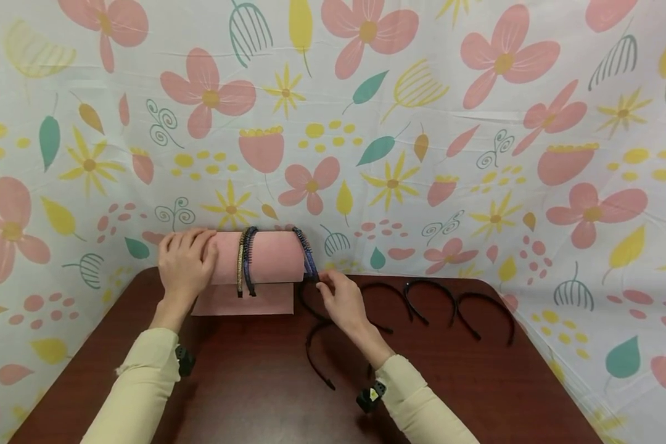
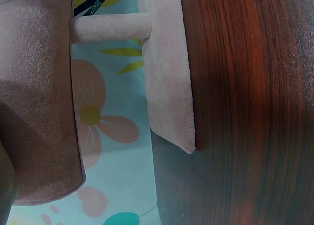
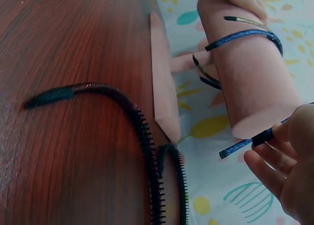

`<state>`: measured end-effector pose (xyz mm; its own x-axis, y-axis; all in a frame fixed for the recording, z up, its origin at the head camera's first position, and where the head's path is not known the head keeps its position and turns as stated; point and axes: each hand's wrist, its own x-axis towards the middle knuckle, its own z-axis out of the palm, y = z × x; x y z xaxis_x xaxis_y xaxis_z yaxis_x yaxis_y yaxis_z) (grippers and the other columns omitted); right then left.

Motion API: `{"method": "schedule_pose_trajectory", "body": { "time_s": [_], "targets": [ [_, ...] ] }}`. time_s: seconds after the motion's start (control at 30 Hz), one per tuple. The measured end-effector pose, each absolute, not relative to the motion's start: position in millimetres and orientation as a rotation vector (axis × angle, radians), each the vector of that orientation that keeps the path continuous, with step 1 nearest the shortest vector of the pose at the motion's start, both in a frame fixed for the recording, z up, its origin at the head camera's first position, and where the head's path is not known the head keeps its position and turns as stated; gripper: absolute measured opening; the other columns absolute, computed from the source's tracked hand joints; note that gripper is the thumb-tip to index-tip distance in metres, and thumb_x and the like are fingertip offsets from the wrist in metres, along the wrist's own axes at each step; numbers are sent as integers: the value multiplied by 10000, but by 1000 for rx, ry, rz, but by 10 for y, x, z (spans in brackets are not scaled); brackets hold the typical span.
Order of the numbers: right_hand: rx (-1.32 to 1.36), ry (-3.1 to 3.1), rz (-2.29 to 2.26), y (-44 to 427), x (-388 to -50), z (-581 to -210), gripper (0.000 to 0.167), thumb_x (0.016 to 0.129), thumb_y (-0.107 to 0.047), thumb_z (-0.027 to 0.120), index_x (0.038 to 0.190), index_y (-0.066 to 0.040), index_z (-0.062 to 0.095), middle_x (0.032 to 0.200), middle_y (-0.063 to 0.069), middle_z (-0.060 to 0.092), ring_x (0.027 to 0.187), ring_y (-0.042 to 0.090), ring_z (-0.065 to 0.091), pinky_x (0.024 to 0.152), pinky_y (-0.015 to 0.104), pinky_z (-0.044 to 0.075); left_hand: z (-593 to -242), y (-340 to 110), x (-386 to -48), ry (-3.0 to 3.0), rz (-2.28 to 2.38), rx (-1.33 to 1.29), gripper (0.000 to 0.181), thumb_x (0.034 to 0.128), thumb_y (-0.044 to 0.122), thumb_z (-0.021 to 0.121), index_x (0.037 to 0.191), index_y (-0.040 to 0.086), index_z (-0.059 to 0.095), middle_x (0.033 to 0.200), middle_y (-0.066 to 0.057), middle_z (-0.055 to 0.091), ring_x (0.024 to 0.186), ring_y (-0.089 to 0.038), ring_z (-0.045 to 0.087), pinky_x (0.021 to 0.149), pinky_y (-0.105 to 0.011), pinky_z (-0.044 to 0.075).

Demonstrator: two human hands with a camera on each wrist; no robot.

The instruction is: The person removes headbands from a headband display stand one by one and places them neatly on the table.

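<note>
A pink padded roll [image 1: 272, 256] stands on a stem above a flat pink base [image 1: 266, 302]. Around its middle sit a gold headband [image 1: 240, 265] and a dark blue one [image 1: 247, 262]. My left hand [image 1: 185, 265] rests on the roll's left end, fingers over the top. At the right end, my right hand [image 1: 344, 302] pinches a blue headband [image 1: 309, 256] near its tip between thumb and fingers; in the right wrist view this headband [image 3: 235, 148] is beside the roll's end [image 3: 260, 87], the right hand [image 3: 289, 161] on it.
Several black toothed headbands lie on the dark wooden table [image 1: 244, 382]: a row at the right, including one [image 1: 491, 296] near the right edge, and one [image 1: 311, 354] nearer the front. A flowered cloth [image 1: 333, 123] hangs behind the table.
</note>
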<state>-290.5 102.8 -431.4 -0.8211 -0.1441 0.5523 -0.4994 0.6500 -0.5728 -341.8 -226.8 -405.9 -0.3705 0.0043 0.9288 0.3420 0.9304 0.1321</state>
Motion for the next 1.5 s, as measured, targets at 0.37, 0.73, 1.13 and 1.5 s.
{"method": "schedule_pose_trajectory", "body": {
  "time_s": [0.37,0.73,1.13,1.5],
  "targets": [
    [470,-2404,1008,1185,-2836,-4318,208,935,-128,676,1141,-98,674,1054,63,712,922,192,696,765,373,575,-4064,-2293,-3398,-1933,-367,-243,352,949,331,527,1067,89,754,1066,-140,717,997,-369,633,1010,-556,404],
    [496,-2387,948,1436,-2725,-4412,175,911,-93,691,1085,-115,680,965,14,693,819,131,664,670,297,543,-4065,-2286,-3419,-1912,-379,-244,343,940,324,534,1051,87,756,1052,-138,721,985,-366,636,1005,-554,406],
    [470,-2419,961,1676,-2586,-4469,157,883,-37,687,1021,-111,682,868,-20,660,750,93,638,669,268,549,-4074,-2290,-3437,-1909,-377,-247,359,941,339,523,1055,91,755,1050,-135,721,990,-365,636,1003,-553,401],
    [467,-2456,912,1915,-2430,-4528,168,848,-20,703,992,-105,690,852,-65,629,673,48,560,593,224,479,-4088,-2282,-3462,-1911,-373,-255,368,944,352,517,1059,97,756,1047,-131,721,984,-361,638,1008,-539,397]
  ]
}}
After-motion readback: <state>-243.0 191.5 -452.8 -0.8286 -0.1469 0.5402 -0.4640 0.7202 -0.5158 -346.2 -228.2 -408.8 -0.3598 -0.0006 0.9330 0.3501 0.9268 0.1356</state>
